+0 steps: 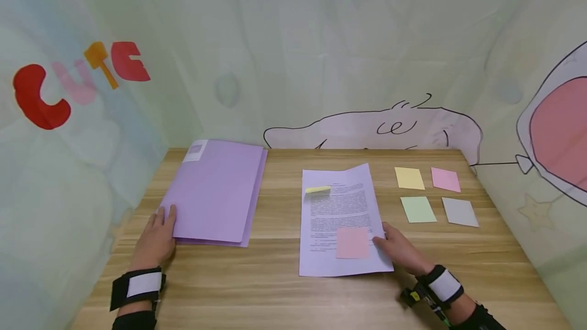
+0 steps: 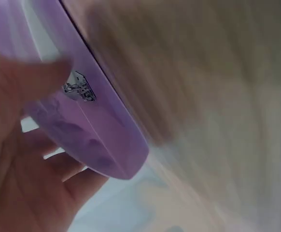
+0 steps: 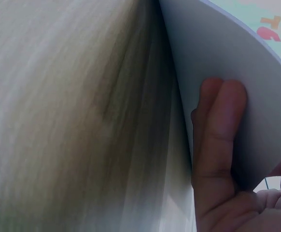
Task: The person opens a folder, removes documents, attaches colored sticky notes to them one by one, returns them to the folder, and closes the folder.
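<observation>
A purple folder (image 1: 213,192) with a white label lies at the table's left. My left hand (image 1: 156,238) grips its near left corner. In the left wrist view the folder's corner (image 2: 116,140) sits between the thumb and the fingers. To the right of centre is a printed paper (image 1: 337,208), bearing a pink sticky note (image 1: 352,242) low down and a narrow yellow strip (image 1: 318,189) near its top. My right hand (image 1: 403,248) pinches its right edge, thumb on top. From the right wrist, fingers show behind the bent-up paper (image 3: 246,63).
On the table's right lie a yellow note (image 1: 409,177), a pink note (image 1: 445,180), a green note (image 1: 418,209) and a pale grey note (image 1: 460,212). A printed fabric backdrop (image 1: 293,55) surrounds the wooden table (image 1: 257,289) at the back and sides.
</observation>
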`<state>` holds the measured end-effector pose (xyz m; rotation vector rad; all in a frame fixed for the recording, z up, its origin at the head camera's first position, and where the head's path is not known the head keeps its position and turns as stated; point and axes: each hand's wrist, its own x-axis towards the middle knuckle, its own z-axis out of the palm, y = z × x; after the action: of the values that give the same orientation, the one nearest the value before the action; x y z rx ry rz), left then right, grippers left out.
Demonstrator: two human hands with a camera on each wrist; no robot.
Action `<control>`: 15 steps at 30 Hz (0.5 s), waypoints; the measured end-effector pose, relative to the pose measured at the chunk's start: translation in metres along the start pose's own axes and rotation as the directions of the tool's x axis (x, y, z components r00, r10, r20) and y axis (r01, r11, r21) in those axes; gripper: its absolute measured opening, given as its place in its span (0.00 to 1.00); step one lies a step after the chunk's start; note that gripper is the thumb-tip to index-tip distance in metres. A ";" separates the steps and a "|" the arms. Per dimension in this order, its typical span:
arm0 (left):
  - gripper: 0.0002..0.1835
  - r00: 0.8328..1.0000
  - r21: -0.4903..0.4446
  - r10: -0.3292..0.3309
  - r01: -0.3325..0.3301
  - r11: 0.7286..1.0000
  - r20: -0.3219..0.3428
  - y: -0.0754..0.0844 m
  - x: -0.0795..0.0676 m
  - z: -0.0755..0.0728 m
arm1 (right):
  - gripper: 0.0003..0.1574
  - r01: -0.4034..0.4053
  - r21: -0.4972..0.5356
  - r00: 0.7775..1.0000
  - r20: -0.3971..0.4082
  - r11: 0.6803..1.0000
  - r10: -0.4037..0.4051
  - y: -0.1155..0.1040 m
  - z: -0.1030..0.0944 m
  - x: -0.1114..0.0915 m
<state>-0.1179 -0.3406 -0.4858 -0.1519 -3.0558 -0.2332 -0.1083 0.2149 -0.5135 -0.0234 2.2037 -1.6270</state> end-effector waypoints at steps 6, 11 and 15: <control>0.31 1.000 -0.069 0.009 -0.009 0.998 0.000 0.003 0.001 -0.004 | 0.27 0.013 -0.006 1.000 0.000 1.000 -0.013 0.001 -0.003 -0.002; 0.33 0.998 -0.203 0.006 0.006 0.979 0.062 0.008 0.001 -0.010 | 0.28 0.008 0.011 1.000 0.000 1.000 -0.008 0.000 -0.002 -0.005; 0.36 0.994 -0.298 0.005 0.029 0.954 0.112 0.019 0.002 -0.013 | 0.28 0.026 0.035 1.000 0.001 0.999 -0.026 -0.001 -0.003 -0.010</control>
<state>-0.1170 -0.3241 -0.4703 -0.1680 -3.1113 -0.7131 -0.1006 0.2195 -0.5087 -0.0440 2.1820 -1.6784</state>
